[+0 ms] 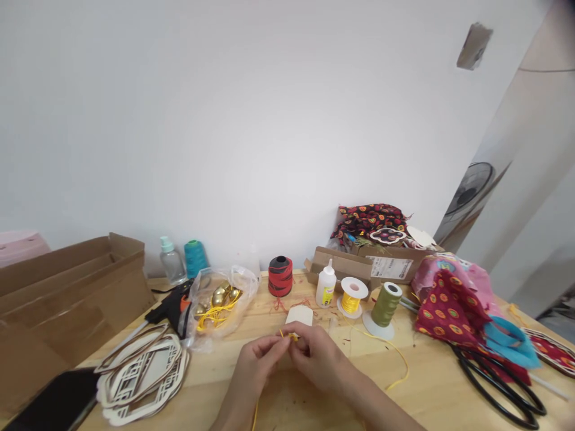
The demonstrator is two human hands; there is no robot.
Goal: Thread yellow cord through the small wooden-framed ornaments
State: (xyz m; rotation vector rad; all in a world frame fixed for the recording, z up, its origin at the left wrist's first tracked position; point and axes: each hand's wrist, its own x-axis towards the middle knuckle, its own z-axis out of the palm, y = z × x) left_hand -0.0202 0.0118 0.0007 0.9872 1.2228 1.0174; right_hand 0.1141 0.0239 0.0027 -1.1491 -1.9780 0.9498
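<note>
Over the front middle of the table, my left hand [263, 359] and my right hand [317, 358] meet at the fingertips. Both pinch a thin yellow cord [293, 337], which looks bunched or looped between them. A strand of it hangs below my left hand. The fingers hide the exact shape of the cord there. Just behind my hands lies a pale flat piece [299, 315], partly covered by my right hand. A spool of yellow cord [351, 303] stands to the right, with a loose end trailing across the wood.
At left are a cardboard box [67, 305], a black phone [54, 401], stacked wooden cutouts [144, 377] and a plastic bag [245, 287] with brass bells [220, 296]. Red thread [280, 281], a glue bottle [326, 286] and green thread [385, 305] stand behind. Fabric [453, 311] and black-handled scissors [503, 386] lie right.
</note>
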